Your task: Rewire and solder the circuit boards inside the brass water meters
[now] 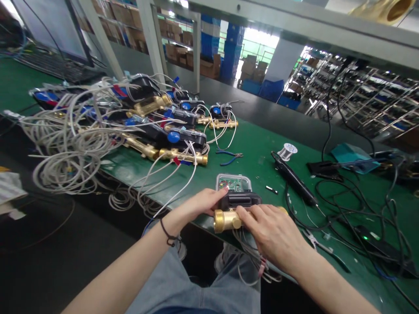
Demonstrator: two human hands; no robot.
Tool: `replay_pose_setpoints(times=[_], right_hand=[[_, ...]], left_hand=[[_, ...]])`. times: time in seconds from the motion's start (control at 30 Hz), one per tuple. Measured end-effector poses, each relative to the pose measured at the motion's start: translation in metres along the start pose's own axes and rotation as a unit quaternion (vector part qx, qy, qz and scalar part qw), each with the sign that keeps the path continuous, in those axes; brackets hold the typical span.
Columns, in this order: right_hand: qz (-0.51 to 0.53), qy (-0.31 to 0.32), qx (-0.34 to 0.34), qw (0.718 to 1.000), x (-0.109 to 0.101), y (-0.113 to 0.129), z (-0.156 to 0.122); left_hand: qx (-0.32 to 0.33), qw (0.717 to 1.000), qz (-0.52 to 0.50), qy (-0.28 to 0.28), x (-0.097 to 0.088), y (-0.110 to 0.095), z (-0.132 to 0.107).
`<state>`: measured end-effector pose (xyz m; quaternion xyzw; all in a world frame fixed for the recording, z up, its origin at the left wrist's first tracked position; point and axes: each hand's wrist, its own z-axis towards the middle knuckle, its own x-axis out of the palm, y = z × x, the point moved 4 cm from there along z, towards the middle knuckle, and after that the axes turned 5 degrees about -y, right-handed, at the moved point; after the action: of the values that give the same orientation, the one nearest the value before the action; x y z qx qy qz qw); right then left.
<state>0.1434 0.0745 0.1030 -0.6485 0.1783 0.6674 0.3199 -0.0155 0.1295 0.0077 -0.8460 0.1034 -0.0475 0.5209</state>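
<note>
A water meter lies at the table's front edge, with a brass pipe body [225,220], a black housing [238,199] and a clear cover over a green circuit board [238,182]. My left hand [210,199] grips the left side of the housing, its thumb by the board. Over the brass body, my right hand [269,226] wraps its fingers from above; its thumb is hidden. Grey cables [245,248] hang below the meter over the edge. Blue-handled cutters [229,157] rest on the green mat behind it.
Several brass meters [183,155] with coiled white cables [75,152] are heaped at left. To the right are a solder spool [288,151], a black pen-shaped tool [296,181], pliers [324,248] and tangled black cords [347,196]. A metal frame bar [294,26] crosses above.
</note>
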Motion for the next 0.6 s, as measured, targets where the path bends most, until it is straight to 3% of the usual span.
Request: replay_pose_setpoints(times=[0.2,0.37,0.53,0.6], right_hand=[[0.011,0.043,0.026,0.999,0.004,-0.009,0.008],[0.043,0.055,0.033,0.997,0.011,-0.021,0.018],[0.165,-0.01,0.035,0.986,0.009,-0.044,0.008],[0.196,-0.074,0.115,0.971,0.014,-0.073,-0.001]], left_hand=[[0.126,0.981,0.092,-0.115,-0.008,0.006,-0.016],[0.311,0.929,0.151,-0.131,0.011,0.014,-0.047],[0.329,0.909,0.209,-0.147,0.025,0.028,-0.045],[0.343,0.898,0.232,-0.151,0.026,0.029,-0.041]])
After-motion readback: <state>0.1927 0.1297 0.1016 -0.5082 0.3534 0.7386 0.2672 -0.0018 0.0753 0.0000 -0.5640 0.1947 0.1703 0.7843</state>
